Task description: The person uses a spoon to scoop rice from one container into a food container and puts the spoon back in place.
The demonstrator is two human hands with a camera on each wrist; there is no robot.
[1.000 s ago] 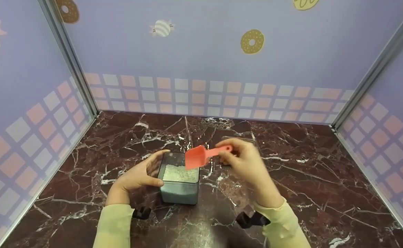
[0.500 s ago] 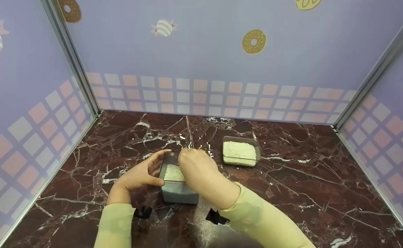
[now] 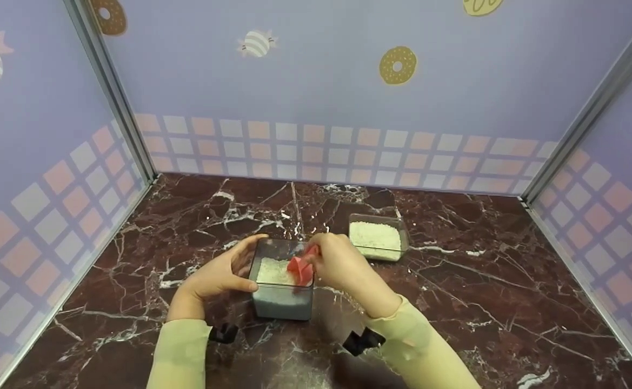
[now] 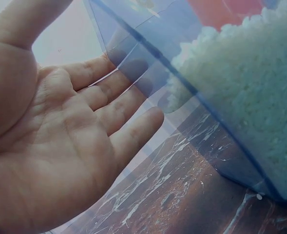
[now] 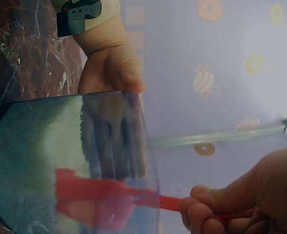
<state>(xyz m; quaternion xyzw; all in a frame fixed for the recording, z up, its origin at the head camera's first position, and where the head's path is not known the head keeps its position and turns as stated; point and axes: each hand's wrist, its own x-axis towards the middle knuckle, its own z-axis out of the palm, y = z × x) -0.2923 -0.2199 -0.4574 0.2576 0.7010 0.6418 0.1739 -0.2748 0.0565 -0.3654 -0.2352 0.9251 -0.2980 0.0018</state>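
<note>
Head view: scooping looks mid-course to me, rice point(image 3: 271, 272) lying in both the deep clear box point(image 3: 282, 310) and the shallow tray point(image 3: 405, 235) to the right, loose grains strewn on the table point(image 3: 489, 302), and how much is left to move I can't tell. Right hand point(image 3: 340, 262) has its grip closed on the handle of the red scoop point(image 3: 299, 270), whose blade sits low and left of the fingers, inside the box, edge in the rice. Left hand point(image 3: 218, 275) spans the box, thumb on near edge, fingers against far wall, steadying it.
</note>
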